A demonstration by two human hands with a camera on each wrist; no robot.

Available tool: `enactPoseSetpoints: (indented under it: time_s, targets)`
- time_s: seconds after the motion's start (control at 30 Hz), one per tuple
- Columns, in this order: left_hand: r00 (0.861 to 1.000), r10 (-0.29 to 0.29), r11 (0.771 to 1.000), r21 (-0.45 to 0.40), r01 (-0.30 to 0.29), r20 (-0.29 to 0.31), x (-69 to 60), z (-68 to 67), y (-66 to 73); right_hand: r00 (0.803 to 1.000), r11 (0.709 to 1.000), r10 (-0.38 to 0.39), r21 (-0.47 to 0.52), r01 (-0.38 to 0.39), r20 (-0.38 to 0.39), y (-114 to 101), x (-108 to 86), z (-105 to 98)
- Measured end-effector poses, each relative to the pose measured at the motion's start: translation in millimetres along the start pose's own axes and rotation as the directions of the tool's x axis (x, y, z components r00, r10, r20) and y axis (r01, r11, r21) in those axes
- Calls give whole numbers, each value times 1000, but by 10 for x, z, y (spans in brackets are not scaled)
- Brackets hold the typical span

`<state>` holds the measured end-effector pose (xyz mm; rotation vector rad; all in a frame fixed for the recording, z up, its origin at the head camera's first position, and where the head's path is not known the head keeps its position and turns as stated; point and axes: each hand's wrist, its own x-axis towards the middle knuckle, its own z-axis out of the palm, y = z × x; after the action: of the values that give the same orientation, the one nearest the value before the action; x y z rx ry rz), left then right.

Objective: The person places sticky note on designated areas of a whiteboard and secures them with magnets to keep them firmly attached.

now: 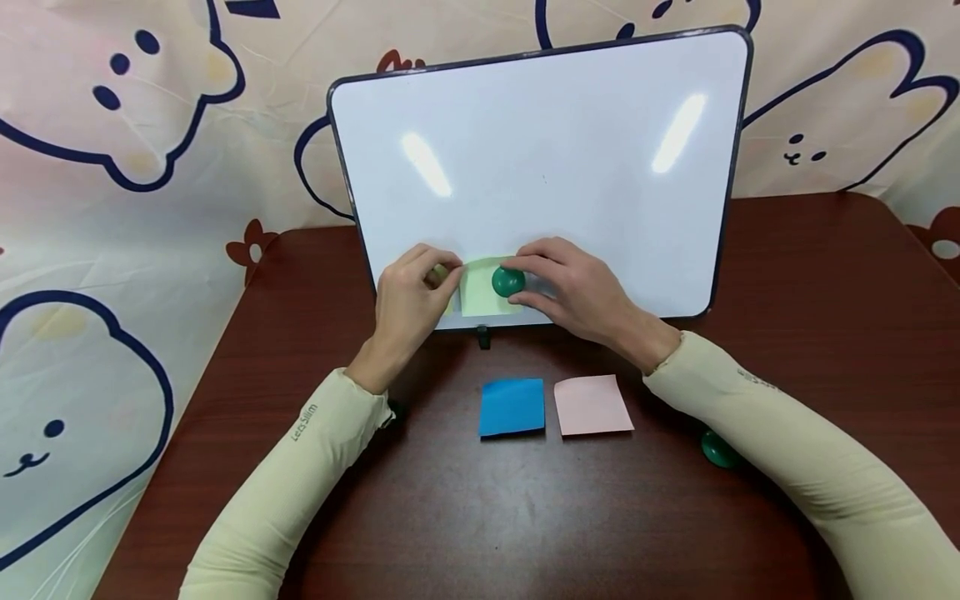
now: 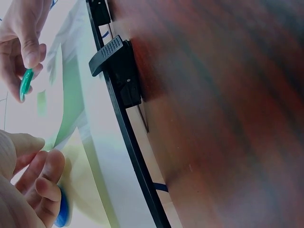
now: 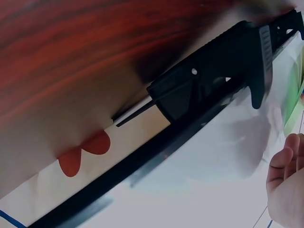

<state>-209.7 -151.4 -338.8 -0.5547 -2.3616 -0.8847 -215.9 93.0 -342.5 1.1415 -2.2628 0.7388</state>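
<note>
A whiteboard (image 1: 555, 183) stands at the back of the table, a pale green sticky note (image 1: 476, 293) against its lower part. At the note's upper left corner, my left hand (image 1: 408, 296) pinches the paper between thumb and finger. My right hand (image 1: 588, 292) holds a round green magnet (image 1: 508, 282) between thumb and fingers, in front of the note's right side. In the left wrist view, a yellow sticky note (image 2: 90, 190) lies on the board beside the left hand, with a blue magnet (image 2: 62, 209) partly hidden behind its fingers.
A blue sticky note (image 1: 512, 407) and a pink sticky note (image 1: 594, 406) lie on the dark wooden table (image 1: 480, 517). Another green magnet (image 1: 718, 450) sits partly behind the right sleeve. Black clips (image 3: 213, 71) hold the board's lower edge. A patterned cloth (image 1: 247, 150) hangs behind.
</note>
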Motion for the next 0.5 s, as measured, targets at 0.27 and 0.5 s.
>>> enactPoseSetpoints:
  time_s: [0.27, 0.5]
  targets:
    - [1000, -12, 1000, 2, 12, 13, 8, -1, 13, 1000, 1000, 14, 6, -14, 0, 6, 32, 38]
    - [1000, -11, 1000, -1, 11, 10, 4, -2, 14, 1000, 1000, 11, 6, -11, -18, 1, 64, 64]
